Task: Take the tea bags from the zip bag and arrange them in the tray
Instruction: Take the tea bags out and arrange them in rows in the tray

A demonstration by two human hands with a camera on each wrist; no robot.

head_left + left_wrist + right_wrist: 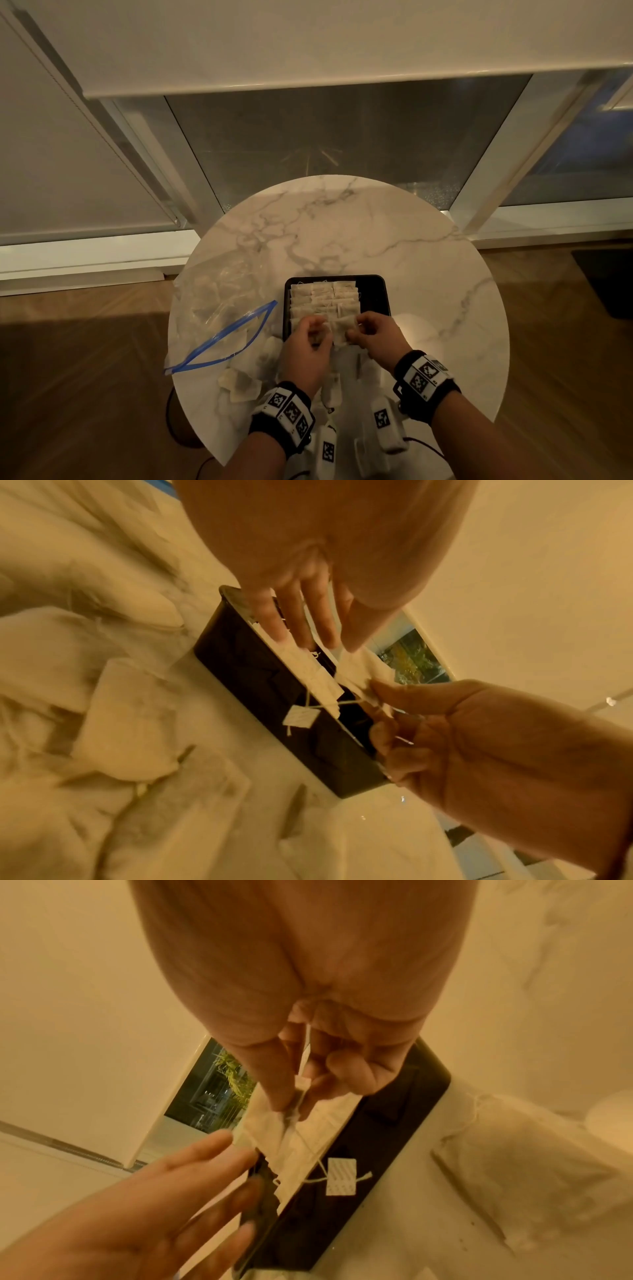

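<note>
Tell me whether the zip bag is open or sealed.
Open. The zip bag's blue zipper strips bow apart into a wide loop on the table, mouth gaping toward the tray.

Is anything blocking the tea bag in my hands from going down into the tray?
Nothing visible does. The tea bag, pinched by the right hand, hangs over the tray's near edge; the left hand is beside it.

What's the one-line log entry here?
right hand pinches tea bag | left hand steadies it | over tray near edge | zip bag open
</note>
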